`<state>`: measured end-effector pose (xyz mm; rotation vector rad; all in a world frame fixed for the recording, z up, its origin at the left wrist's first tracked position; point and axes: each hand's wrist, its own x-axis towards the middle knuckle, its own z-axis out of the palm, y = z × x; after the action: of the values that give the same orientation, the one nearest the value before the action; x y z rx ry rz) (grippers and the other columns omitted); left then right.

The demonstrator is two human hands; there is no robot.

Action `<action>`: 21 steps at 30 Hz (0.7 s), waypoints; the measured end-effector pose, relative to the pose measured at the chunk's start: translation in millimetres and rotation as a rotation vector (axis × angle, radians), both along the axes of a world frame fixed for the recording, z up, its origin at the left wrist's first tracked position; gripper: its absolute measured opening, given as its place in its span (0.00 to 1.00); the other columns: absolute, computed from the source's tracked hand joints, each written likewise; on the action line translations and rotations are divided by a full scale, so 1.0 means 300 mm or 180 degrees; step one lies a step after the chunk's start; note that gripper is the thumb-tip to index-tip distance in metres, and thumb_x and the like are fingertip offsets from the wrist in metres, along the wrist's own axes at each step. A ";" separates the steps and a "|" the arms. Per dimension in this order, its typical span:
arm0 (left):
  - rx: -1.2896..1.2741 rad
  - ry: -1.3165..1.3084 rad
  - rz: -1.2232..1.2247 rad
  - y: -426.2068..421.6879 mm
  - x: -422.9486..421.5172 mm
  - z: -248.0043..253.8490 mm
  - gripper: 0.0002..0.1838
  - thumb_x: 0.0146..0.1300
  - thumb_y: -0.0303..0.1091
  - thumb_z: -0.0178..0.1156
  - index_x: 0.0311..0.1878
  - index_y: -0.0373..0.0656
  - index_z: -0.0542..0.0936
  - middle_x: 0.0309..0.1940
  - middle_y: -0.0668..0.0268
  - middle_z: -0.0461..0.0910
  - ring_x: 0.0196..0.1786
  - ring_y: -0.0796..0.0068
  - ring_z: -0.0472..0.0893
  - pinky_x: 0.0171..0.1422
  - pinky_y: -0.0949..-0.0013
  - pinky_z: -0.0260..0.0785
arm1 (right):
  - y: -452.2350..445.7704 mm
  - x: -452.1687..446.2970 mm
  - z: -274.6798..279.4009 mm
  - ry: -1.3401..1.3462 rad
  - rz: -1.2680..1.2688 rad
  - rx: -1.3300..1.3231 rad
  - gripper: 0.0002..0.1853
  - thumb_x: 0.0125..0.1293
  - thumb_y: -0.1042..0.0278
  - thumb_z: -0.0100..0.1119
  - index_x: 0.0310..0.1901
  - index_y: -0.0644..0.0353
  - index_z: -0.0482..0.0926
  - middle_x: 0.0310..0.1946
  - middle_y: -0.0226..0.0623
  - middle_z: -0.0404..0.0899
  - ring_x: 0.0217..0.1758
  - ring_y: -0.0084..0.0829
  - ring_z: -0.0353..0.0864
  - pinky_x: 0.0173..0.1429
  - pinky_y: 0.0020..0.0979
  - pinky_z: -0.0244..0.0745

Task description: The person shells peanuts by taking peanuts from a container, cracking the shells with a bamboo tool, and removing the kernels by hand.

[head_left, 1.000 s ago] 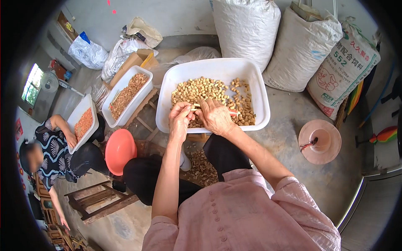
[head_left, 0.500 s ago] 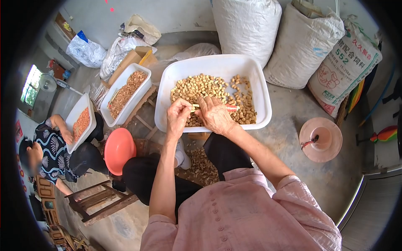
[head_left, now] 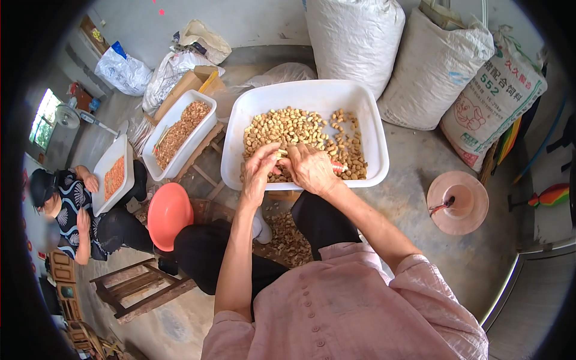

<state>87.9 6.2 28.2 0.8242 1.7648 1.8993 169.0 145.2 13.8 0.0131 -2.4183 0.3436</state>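
Observation:
In front of me a white plastic tub [head_left: 379, 144] holds unshelled peanuts [head_left: 285, 125], heaped mostly on the left and middle. My right hand [head_left: 311, 170] is closed around a slim tool [head_left: 339, 166], whose red-and-white striped end sticks out to the right of the palm. Beside it, my left hand [head_left: 258, 172] has its fingers bent together at the tool's pale left end. Whatever small thing sits between those fingertips is too hidden to name. Both hands hover over the near side of the tub, above the peanuts.
Two more white tubs hold reddish kernels: one [head_left: 201, 141] on a wooden stand, another [head_left: 125, 197] on a seated co-worker's [head_left: 72, 204] lap. A pink basin [head_left: 170, 217] and wooden stool [head_left: 141, 288] stand left. Sacks [head_left: 354, 42] line the wall; a hat [head_left: 457, 203] lies right.
My hands have drawn closer together and the left fingers have curled further over the tool's pale end. Less of the striped end shows. The co-worker has raised one arm from near the stool.

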 end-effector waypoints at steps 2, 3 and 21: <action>0.0187 -0.0073 -0.0253 0.000 -0.003 -0.025 0.16 0.70 0.33 0.50 0.56 0.36 0.75 0.39 0.66 0.79 0.39 0.80 0.76 0.49 0.75 0.68 | -0.003 0.000 0.007 0.0139 0.0031 -0.0034 0.14 0.65 0.58 0.54 0.35 0.63 0.72 0.23 0.42 0.74 0.24 0.40 0.78 0.29 0.37 0.74; 0.0280 -0.0107 -0.0382 0.002 0.002 -0.024 0.17 0.71 0.34 0.51 0.58 0.36 0.74 0.41 0.66 0.79 0.41 0.80 0.77 0.51 0.75 0.68 | -0.004 -0.001 0.008 0.0120 0.0033 -0.0070 0.14 0.66 0.57 0.54 0.35 0.63 0.72 0.23 0.42 0.74 0.23 0.40 0.78 0.28 0.37 0.74; 0.1731 -0.0945 0.0230 0.218 0.083 -0.052 0.20 0.73 0.47 0.45 0.41 0.37 0.74 0.44 0.54 0.78 0.40 0.76 0.75 0.49 0.73 0.70 | 0.032 -0.022 0.003 0.0317 -0.0042 -0.1358 0.21 0.67 0.49 0.49 0.33 0.61 0.80 0.16 0.48 0.77 0.20 0.48 0.79 0.26 0.44 0.73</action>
<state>113.0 71.6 12.6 0.6065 1.1286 2.4483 162.5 154.9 14.8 -0.1713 -2.2018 0.8248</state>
